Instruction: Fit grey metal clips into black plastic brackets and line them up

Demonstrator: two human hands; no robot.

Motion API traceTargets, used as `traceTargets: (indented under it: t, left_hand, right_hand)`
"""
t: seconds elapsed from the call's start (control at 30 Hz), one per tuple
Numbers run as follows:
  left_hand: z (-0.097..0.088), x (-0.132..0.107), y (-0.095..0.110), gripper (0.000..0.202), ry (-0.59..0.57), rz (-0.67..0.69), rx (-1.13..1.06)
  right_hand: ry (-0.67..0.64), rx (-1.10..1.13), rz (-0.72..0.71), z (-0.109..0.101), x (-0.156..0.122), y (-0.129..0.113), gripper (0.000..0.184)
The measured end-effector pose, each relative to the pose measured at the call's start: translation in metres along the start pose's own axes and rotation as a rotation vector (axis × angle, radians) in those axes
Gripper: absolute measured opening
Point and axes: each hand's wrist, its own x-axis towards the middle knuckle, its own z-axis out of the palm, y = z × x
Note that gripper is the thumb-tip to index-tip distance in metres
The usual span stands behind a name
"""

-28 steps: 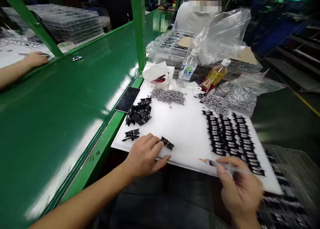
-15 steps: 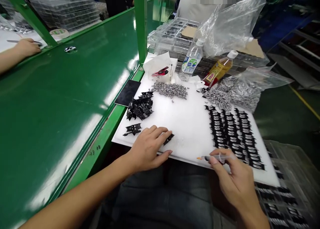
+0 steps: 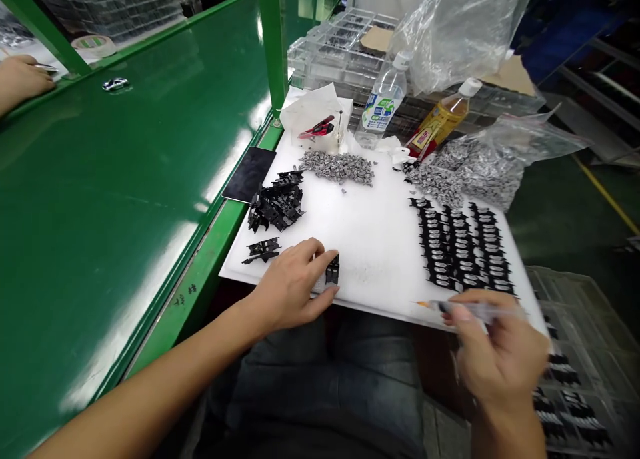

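Observation:
My left hand [image 3: 295, 285] rests at the near edge of the white board [image 3: 370, 239], thumb and forefinger closed on a small black plastic part [image 3: 333, 271]. In my right hand [image 3: 500, 352] is a clear syringe [image 3: 480, 310] with an orange tip, pointing left over the board's front edge. Loose black parts [image 3: 263, 247] lie left of my left hand, and a heap of the same parts [image 3: 277, 202] is behind them. Rows of black parts with grey pieces on them [image 3: 463, 245] stand beyond my right hand.
Small grey pieces [image 3: 337, 167] are heaped at the back, others by a plastic bag [image 3: 495, 172]. Two bottles [image 3: 384, 105] [image 3: 443, 122] stand behind. A dark tablet [image 3: 250, 173] borders the green belt [image 3: 150, 165]; a toy car [image 3: 115, 84] and another person's hand [image 3: 25, 82] are left.
The black part in my left hand has turned from slanted to nearly upright in view. My right hand has moved right with the syringe. The camera view has shifted slightly.

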Motion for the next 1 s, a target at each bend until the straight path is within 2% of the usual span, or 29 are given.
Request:
traceTargets:
  t: [0.07,0.1,0.2,0.23,0.27,0.33,0.4,0.5,0.6,0.67,0.8,1.0]
  left_hand:
    - [0.001,0.0,0.001,0.046,-0.016,-0.005,0.027]
    - [0.003,0.0,0.002,0.047,-0.017,0.0,0.038]
    - [0.008,-0.001,0.002,0.051,-0.01,0.021,0.073]
    - [0.009,-0.001,0.002,0.054,-0.01,0.025,0.081]
    - [0.01,-0.001,0.002,0.057,-0.009,0.026,0.08]
    - [0.01,0.0,0.001,0.061,-0.012,0.037,0.065]
    - [0.008,0.0,0.0,0.057,-0.022,0.05,0.055]
    - [0.006,0.002,-0.001,0.048,-0.034,0.055,0.069]
    - [0.005,0.002,-0.002,0.052,-0.049,0.072,0.056]
    - [0.004,0.002,-0.002,0.051,-0.055,0.075,0.033]
    - [0.004,0.002,-0.003,0.041,-0.052,0.052,0.001]
    - [0.007,0.003,-0.003,0.039,-0.035,0.032,-0.012]
  right_hand:
    - [-0.194,-0.009,0.028,0.0,0.005,-0.005,0.016]
    - [-0.209,0.063,0.046,0.001,0.008,-0.009,0.012]
    - [0.054,0.427,0.056,0.01,0.019,-0.026,0.004]
    - [0.093,0.586,0.049,0.015,0.023,-0.032,0.005]
    - [0.073,0.756,0.046,0.022,0.028,-0.039,0.006]
    - [-0.112,1.101,0.094,0.037,0.036,-0.051,0.005]
    - [-0.279,1.361,0.214,0.054,0.045,-0.061,0.005]
    - [-0.37,1.583,0.359,0.077,0.054,-0.071,0.028]
    - [-0.457,1.658,0.383,0.093,0.057,-0.071,0.058]
    - [-0.501,1.663,0.362,0.099,0.055,-0.067,0.067]
    - [-0.518,1.63,0.332,0.103,0.05,-0.06,0.063]
    - [-0.445,1.534,0.304,0.106,0.048,-0.07,0.057]
